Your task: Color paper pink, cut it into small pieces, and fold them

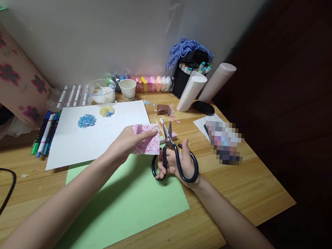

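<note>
My left hand [128, 141] pinches a small square of paper [146, 143] covered in pink scribbled strokes, its thumb flat along the top. Beside it, my right hand [178, 162] has its fingers through the black handles of a pair of scissors [169, 137]. The blades point away from me and stand slightly apart, just right of the paper and not visibly touching it. Beneath my hands lies a green sheet [124, 202]. A white sheet [116, 126] overlaps it, bearing a clump of blue paper bits [87, 121] and a yellow and blue clump [107, 111].
Behind stand a clear bowl [100, 92], a paper cup [127, 89], packs of coloured clay [149, 83], a black marker holder [184, 77] and two white cylinders [192, 92]. Several markers [46, 133] lie left. A blurred item [224, 143] lies right; a black cable [10, 196] curves front left.
</note>
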Demonstrator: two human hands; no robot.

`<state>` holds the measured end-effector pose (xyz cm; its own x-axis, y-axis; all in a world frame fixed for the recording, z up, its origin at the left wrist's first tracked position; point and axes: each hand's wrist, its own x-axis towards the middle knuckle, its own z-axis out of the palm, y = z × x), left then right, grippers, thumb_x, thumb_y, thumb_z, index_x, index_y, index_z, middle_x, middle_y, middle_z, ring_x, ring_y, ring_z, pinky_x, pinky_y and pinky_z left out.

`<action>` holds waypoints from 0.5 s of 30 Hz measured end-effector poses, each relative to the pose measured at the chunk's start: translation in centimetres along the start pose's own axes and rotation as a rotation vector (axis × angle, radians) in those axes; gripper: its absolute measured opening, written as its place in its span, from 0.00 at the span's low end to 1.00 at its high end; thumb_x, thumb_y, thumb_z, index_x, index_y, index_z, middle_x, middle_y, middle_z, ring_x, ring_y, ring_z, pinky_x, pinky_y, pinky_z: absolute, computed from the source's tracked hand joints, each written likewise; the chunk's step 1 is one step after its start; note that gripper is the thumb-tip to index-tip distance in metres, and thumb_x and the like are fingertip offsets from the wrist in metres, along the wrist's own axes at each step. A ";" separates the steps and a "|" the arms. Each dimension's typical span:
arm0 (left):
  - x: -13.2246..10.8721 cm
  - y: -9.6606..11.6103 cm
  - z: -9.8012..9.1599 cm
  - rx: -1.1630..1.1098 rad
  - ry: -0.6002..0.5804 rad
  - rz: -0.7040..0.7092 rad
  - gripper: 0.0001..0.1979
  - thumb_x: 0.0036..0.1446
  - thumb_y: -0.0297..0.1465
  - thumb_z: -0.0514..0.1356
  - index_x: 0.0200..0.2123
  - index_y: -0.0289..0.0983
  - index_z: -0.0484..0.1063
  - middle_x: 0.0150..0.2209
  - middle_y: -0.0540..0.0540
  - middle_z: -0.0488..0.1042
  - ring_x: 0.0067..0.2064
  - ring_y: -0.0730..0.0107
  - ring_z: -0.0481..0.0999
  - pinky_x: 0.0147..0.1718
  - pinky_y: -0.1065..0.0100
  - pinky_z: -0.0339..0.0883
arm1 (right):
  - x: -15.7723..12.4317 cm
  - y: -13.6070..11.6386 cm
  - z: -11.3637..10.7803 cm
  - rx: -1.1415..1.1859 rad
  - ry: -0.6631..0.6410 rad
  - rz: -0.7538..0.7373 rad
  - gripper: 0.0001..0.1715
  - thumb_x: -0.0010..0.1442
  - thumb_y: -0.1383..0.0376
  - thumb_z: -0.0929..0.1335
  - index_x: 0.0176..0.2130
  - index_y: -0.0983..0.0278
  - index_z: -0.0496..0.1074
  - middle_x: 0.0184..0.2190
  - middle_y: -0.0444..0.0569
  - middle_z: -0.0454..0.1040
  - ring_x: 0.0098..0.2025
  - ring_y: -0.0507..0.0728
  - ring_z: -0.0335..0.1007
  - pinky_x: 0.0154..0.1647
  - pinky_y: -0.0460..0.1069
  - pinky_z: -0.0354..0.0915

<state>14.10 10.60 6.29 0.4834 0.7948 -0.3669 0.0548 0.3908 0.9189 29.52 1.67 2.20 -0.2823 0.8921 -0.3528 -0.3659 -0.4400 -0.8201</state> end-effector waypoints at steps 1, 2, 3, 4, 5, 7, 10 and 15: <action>0.0 0.0 0.0 -0.001 0.011 0.009 0.22 0.41 0.39 0.71 0.38 0.33 0.77 0.36 0.41 0.79 0.31 0.69 0.75 0.31 0.69 0.66 | -0.1 -0.4 -0.1 0.039 0.012 -0.033 0.48 0.44 0.25 0.49 0.29 0.64 0.64 0.15 0.42 0.65 0.17 0.53 0.66 0.31 0.54 0.71; 0.0 0.0 0.0 0.002 0.025 0.017 0.22 0.40 0.39 0.71 0.38 0.32 0.77 0.36 0.41 0.79 0.32 0.68 0.75 0.32 0.69 0.66 | -0.1 -0.7 -0.2 0.061 0.047 -0.085 0.45 0.47 0.27 0.52 0.29 0.64 0.64 0.14 0.41 0.65 0.17 0.52 0.65 0.31 0.54 0.71; -0.1 0.0 0.2 0.011 0.044 0.025 0.22 0.40 0.40 0.71 0.37 0.32 0.77 0.35 0.41 0.79 0.32 0.68 0.75 0.31 0.69 0.66 | -0.1 -0.9 -0.4 0.061 0.098 -0.147 0.41 0.49 0.30 0.55 0.29 0.64 0.64 0.14 0.41 0.65 0.18 0.52 0.65 0.31 0.53 0.71; -0.2 0.1 0.4 0.027 0.062 0.030 0.21 0.40 0.40 0.71 0.36 0.32 0.77 0.34 0.42 0.79 0.31 0.68 0.75 0.30 0.69 0.66 | -0.1 -1.0 -0.5 0.035 0.159 -0.210 0.37 0.49 0.32 0.60 0.29 0.64 0.65 0.15 0.40 0.65 0.18 0.52 0.66 0.31 0.52 0.70; -0.4 0.1 0.7 0.049 0.078 0.033 0.20 0.40 0.40 0.71 0.34 0.32 0.76 0.31 0.43 0.78 0.29 0.69 0.74 0.28 0.70 0.65 | 0.0 -1.0 -0.7 -0.013 0.221 -0.270 0.34 0.49 0.36 0.64 0.30 0.64 0.66 0.16 0.40 0.66 0.20 0.52 0.67 0.31 0.51 0.69; -0.8 0.2 1.4 0.088 0.093 0.036 0.17 0.39 0.39 0.71 0.28 0.32 0.75 0.25 0.47 0.76 0.24 0.73 0.71 0.24 0.72 0.61 | 0.2 -0.8 -0.9 -0.146 0.307 -0.365 0.29 0.48 0.42 0.69 0.33 0.64 0.68 0.17 0.41 0.69 0.22 0.53 0.69 0.30 0.49 0.68; -1.3 0.3 2.3 0.086 0.073 0.028 0.15 0.41 0.38 0.71 0.24 0.33 0.72 0.21 0.49 0.74 0.22 0.75 0.69 0.22 0.73 0.61 | 0.5 -0.1 -1.0 -0.318 0.311 -0.409 0.24 0.50 0.48 0.71 0.34 0.65 0.68 0.17 0.40 0.69 0.22 0.52 0.67 0.29 0.49 0.66; -1.7 0.3 2.5 0.039 0.011 0.020 0.17 0.42 0.40 0.70 0.30 0.33 0.76 0.28 0.45 0.79 0.27 0.71 0.74 0.26 0.72 0.66 | 0.3 0.2 -1.0 -0.366 0.333 -0.432 0.19 0.53 0.51 0.70 0.28 0.63 0.65 0.14 0.37 0.63 0.17 0.49 0.61 0.23 0.47 0.62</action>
<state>15.47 8.16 7.52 0.4751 0.8075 -0.3495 0.0796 0.3562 0.9310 30.28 1.95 1.49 0.1334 0.9906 -0.0297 -0.0429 -0.0242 -0.9988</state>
